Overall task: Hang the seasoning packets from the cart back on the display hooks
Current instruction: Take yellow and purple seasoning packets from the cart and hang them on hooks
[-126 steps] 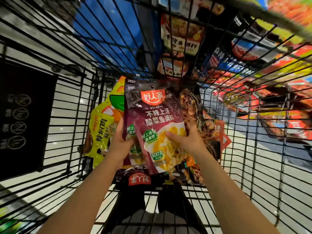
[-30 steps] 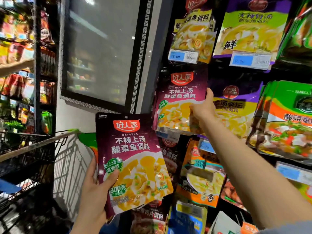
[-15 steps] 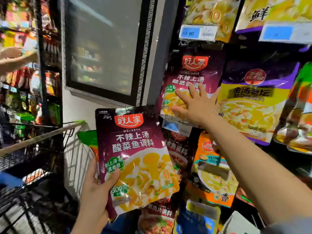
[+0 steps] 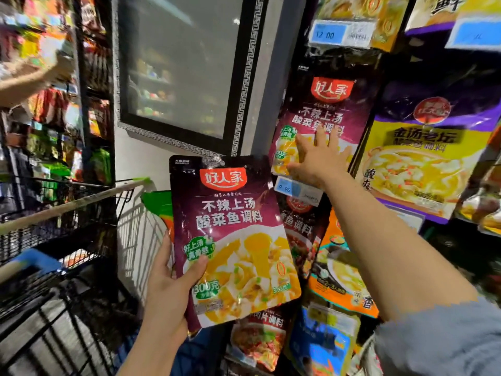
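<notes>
glossy plastic packet (image 4: 235,234); black metal wire cart (image 4: 54,240).

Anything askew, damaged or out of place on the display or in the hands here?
Nothing damaged. The hung packet leans slightly under the right hand; a matching packet is gripped in the left hand, not yet hung.

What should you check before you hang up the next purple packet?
1. Left hand grips the held packet firmly: ok.
2. Held packet's hang hole at its top is intact: ok.
3. Right hand is free: not ok, its flat fingers touch the hung packet.
4. Hung packet sits on its hook: cannot tell, the hook is hidden.
5. Held packet matches the hung one: ok, same purple design.
</notes>
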Demonstrator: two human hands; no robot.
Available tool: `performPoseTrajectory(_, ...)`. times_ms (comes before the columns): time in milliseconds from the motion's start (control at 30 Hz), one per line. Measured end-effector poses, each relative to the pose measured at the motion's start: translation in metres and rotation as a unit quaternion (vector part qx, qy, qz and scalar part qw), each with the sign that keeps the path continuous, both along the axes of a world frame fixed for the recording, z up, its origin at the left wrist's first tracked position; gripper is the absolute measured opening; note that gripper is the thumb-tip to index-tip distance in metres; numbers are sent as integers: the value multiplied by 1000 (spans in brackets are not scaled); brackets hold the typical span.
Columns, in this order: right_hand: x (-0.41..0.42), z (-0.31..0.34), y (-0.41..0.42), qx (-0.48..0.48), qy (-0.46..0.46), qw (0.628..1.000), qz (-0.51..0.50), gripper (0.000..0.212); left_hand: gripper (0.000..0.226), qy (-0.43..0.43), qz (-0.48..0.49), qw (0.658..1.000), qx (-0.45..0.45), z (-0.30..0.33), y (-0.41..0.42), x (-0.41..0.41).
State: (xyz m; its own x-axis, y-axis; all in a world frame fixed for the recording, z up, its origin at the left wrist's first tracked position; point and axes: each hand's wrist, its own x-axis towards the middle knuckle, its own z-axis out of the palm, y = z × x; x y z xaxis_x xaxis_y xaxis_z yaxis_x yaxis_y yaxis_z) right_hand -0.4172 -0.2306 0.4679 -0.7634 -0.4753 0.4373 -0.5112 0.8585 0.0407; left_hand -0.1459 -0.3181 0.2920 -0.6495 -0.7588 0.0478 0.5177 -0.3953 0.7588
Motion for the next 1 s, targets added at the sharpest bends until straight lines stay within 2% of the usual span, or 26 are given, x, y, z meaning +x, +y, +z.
performPoseTrajectory(67, 19, -5, 8, -72, 8, 996, 54, 80, 71, 13, 0, 1000, 10, 1, 2, 7)
performPoseTrajectory(100, 33, -10, 15, -158, 11, 983, 94, 80, 72, 19, 1, 1000, 8, 2, 4, 9)
performPoseTrajectory(167, 70, -27, 38, -346, -32, 922, 172, 82, 75, 31, 1, 1000, 4, 4, 9, 14)
performPoseTrajectory(200, 94, -37, 52, -398, -87, 892, 197, 86, 77, 38, -1, 999, 3, 5, 11, 15)
performPoseTrajectory(300, 158, -61, 88, -425, -315, 820, 217, 97, 85, 57, -10, 998, 2, 17, 21, 15)
performPoseTrajectory(333, 170, -65, 97, -426, -365, 798, 222, 95, 83, 60, -10, 998, -8, 22, 27, 13)
performPoseTrajectory(400, 176, -70, 109, -436, -388, 777, 236, 94, 72, 69, -12, 997, -38, 32, 40, 9)
performPoseTrajectory(533, 175, -67, 128, -458, -341, 788, 229, 96, 75, 72, -38, 994, -67, 47, 64, 2)
performPoseTrajectory(633, 171, -63, 139, -510, -321, 767, 219, 97, 69, 84, -48, 993, -65, 53, 68, 2)
performPoseTrajectory(733, 155, -46, 146, -551, -270, 763, 206, 85, 54, 88, -29, 993, -72, 57, 60, 4)
performPoseTrajectory(867, 126, -17, 136, -589, -185, 764, 189, 67, 47, 74, -1, 995, -71, 56, 42, 8)
performPoseTrajectory(1000, 89, 0, 117, -567, -149, 794, 160, 67, 47, 64, 7, 995, -74, 53, 27, 8)
